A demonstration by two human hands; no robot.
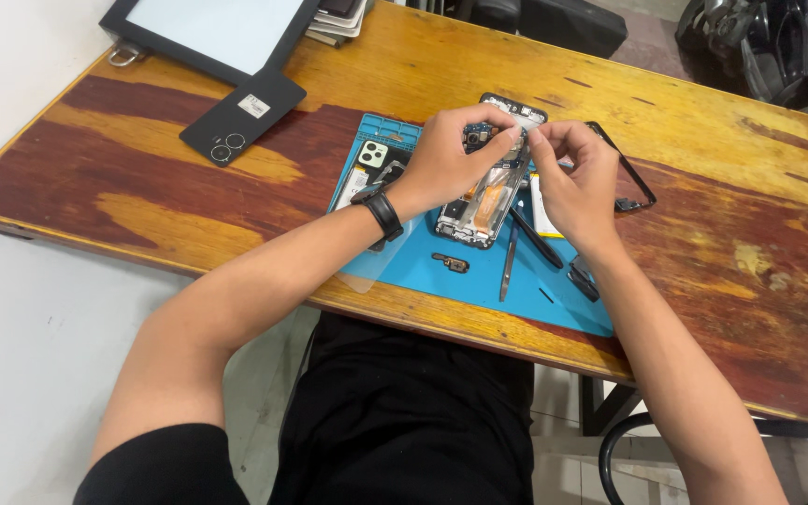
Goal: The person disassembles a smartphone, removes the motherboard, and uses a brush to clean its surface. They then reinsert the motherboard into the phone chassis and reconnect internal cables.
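Both hands are up over an opened phone (483, 192) lying on a blue work mat (441, 271) on a worn wooden table (703, 122). The left hand (451, 154) has a black watch (383, 211) on the wrist and its fingers are curled down over the top end of the phone, near the camera part. The right hand (577, 178) is right beside it, thumb and forefinger pinched together at the phone's top edge, though what's between them is too small to tell. The fingertips of the two hands nearly touch.

On the mat around the phone: a black pry tool (535, 238) and a thin metal tool (509, 262) just under the right hand, a small dark part (451, 263) below the phone, and a clear sheet (371, 266) hanging off the mat's near-left corner. A thin black frame (630, 173) lies to the right of the hands. Further back on the left there's another black phone face down (243, 114) and a tablet with a white screen (212, 33) at the table's corner
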